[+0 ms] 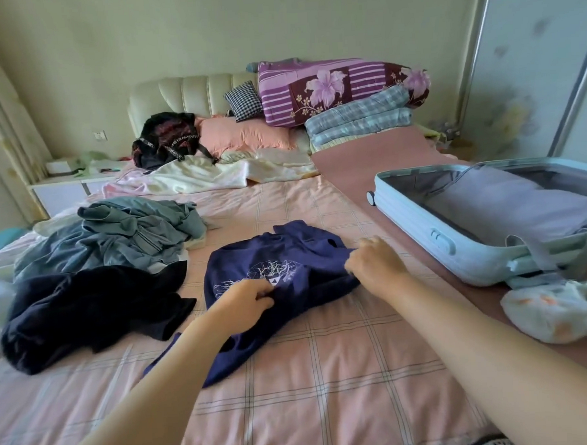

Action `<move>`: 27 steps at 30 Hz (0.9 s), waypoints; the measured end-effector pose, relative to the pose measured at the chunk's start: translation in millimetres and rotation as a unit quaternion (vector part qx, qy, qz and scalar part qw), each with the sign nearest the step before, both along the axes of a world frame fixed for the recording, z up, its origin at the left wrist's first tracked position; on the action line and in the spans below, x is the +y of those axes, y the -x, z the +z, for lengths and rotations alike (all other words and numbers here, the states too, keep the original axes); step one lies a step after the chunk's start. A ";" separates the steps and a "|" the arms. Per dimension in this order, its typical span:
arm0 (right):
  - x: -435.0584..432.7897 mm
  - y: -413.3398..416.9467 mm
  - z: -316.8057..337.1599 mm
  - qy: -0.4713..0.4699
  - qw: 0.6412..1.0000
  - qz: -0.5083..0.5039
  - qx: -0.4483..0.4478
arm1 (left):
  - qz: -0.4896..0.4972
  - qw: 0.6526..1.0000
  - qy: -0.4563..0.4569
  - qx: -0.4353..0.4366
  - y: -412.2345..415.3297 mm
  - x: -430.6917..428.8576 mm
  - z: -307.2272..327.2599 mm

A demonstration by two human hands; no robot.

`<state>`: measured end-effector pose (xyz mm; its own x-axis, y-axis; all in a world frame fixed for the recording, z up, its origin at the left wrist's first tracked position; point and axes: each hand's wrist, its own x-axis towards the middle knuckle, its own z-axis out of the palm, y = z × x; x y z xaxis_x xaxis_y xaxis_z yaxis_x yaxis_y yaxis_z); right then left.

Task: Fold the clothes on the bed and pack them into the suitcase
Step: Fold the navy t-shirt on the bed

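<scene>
A navy blue T-shirt (250, 258) with a white print lies crumpled in the middle of the bed (325, 372). My left hand (247, 301) pinches its fabric near the print. My right hand (374, 262) grips the shirt's right edge. An open light blue suitcase (416, 213) lies on the bed at the right, with a pale lilac garment (506, 206) inside it. To the left lie a black garment (87, 312) and a heap of grey-green clothes (117, 233).
A white patterned garment (558, 308) lies in front of the suitcase. Pillows, folded quilts (333, 89) and a dark backpack (167, 137) crowd the headboard end. A white nightstand (62, 188) stands at the left, a wardrobe door (530, 60) at the right.
</scene>
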<state>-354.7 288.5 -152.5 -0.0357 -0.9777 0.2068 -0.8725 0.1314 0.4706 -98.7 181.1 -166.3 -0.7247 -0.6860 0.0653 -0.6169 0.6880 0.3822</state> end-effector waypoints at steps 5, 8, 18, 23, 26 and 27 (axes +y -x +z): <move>9.4 -8.8 1.5 -0.064 0.992 -0.103 -0.030 | -0.049 0.989 -0.141 0.017 13.5 20.0 -3.9; 7.2 -49.3 -14.3 -0.018 0.978 0.004 -0.208 | -0.038 0.996 -0.056 -0.057 -5.0 19.1 -6.3; 7.5 -118.5 -42.8 -0.086 0.949 0.137 -0.270 | 0.012 0.981 0.030 -0.189 -88.3 18.2 -28.0; 14.8 -104.8 -26.5 -0.050 0.988 0.065 -0.131 | 0.031 0.997 0.021 -0.071 -59.9 47.3 -14.9; 23.6 -89.3 -17.1 -0.053 0.995 -0.079 -0.039 | -0.035 0.977 -0.206 0.030 -35.2 72.2 -9.3; 26.4 -85.2 -17.5 -0.062 0.992 -0.108 -0.033 | -0.042 0.962 -0.266 0.052 -32.1 75.8 -9.8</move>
